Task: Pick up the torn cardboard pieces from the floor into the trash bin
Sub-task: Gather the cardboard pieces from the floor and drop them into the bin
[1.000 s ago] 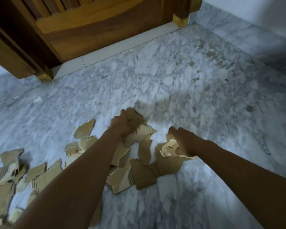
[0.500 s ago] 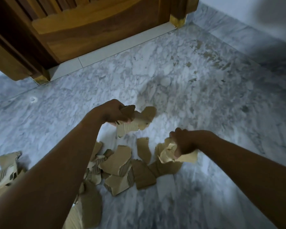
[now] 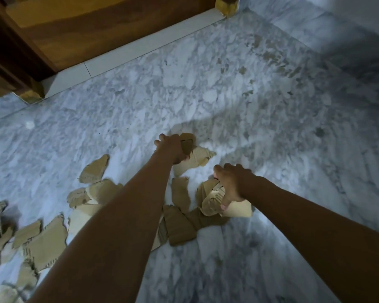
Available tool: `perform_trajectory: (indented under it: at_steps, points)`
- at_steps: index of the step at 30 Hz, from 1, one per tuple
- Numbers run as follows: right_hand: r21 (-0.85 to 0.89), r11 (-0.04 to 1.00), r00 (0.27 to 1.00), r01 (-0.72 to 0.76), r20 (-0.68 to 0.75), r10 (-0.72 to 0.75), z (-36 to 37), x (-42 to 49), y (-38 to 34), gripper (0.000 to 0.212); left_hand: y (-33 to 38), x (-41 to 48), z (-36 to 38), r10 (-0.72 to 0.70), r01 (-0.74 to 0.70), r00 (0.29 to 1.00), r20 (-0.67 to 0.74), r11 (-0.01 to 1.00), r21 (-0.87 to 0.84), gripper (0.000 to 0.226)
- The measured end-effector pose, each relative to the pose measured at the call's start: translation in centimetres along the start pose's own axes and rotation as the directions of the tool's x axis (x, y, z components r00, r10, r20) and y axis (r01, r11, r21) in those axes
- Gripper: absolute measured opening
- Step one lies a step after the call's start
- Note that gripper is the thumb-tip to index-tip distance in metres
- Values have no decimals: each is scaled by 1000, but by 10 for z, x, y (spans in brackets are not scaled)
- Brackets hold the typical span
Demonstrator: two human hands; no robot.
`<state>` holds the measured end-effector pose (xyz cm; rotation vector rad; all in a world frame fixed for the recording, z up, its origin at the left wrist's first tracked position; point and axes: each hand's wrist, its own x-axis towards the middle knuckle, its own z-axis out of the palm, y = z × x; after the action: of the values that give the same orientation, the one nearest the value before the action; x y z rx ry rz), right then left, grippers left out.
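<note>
Currently both hands are gathering, and the step in hand appears to be filling each grip before carrying. The left hand point(image 3: 171, 149) is the one nearer the wooden door point(image 3: 96, 29). Its fingers are curled round a bunch of cardboard pieces point(image 3: 198, 159), with a dark scrap standing up out of the fist. The right hand point(image 3: 232, 184), farther from the door, has its fingers curled down over a crumpled pale piece point(image 3: 213, 199), with the thumb at its edge. Whether that piece is clear of the marble floor point(image 3: 228, 95) cannot be told.

Recommended procedure:
1. Stack each bunch face to face. Torn corrugated board is light and stiff, and loose edges are likely to slip from a crowded grip.
2. Take next the dark flat piece point(image 3: 179, 228), which lies just beyond the right hand on the side away from the door.
3. Leave the loose scatter point(image 3: 44, 243), farther again from the door, for a later pass.
4. Do not overfill: a dropped scrap costs a second reach.

The trash bin is not in view, so its place relative to the door cannot be told.
</note>
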<state>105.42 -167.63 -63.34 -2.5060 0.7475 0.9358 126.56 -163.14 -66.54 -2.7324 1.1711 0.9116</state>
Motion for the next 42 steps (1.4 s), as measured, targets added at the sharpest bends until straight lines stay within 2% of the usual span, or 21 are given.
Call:
perform_trajectory:
  at_steps: [4,11,14,17,19,21,22,24,25,26,30,33,36,40,42]
  points:
    - [33,999,999,6,51,-8,3,0,7,106,-8,-1,0,-9,6,999,-43,997,-75,69]
    - [100,992,996,71,-52,-66,20,-8,16,91,-1,-22,-8,-46,14,995,-87,941,-339,70]
    - [153,984,992,89,-100,-74,26,-13,20,85,-2,-31,-11,8,-62,993,-119,884,-462,66]
    - [220,972,995,87,-62,-75,25,-14,22,87,-9,-44,-25,108,-148,985,-132,924,-352,55]
    - [233,970,998,64,1,-66,17,-16,27,94,-18,-53,-41,192,-202,979,-63,945,-259,42]
    - [235,972,999,24,34,-33,2,-21,37,92,-27,-65,-54,276,-267,960,48,953,-141,34]
    - [239,971,999,7,37,-17,-7,-24,44,84,-31,-72,-55,314,-305,944,105,948,-92,29]
    - [246,969,1000,-11,26,5,-18,-28,58,49,-35,-81,-45,364,-369,907,210,929,-19,24]
    - [234,972,1000,-12,17,8,-23,-31,63,34,-36,-85,-35,372,-390,897,240,920,30,30]
    - [224,974,1000,-10,10,8,-26,-32,68,30,-36,-87,-26,365,-397,895,258,914,84,41]
    - [237,971,1000,-6,-22,11,-43,-40,71,37,-32,-83,7,439,-470,874,210,873,132,58]
    - [275,961,999,31,9,-35,-48,-43,66,41,-29,-84,15,456,-478,875,161,868,135,74]
    - [274,959,995,73,38,-87,-44,-46,49,50,-28,-84,15,439,-459,886,150,877,145,72]
    - [12,987,987,162,16,-162,-18,-42,16,70,-30,-84,11,359,-381,918,166,917,123,58]
    - [-44,973,973,228,-22,-229,-2,-35,2,60,-33,-84,10,349,-367,924,160,924,109,53]
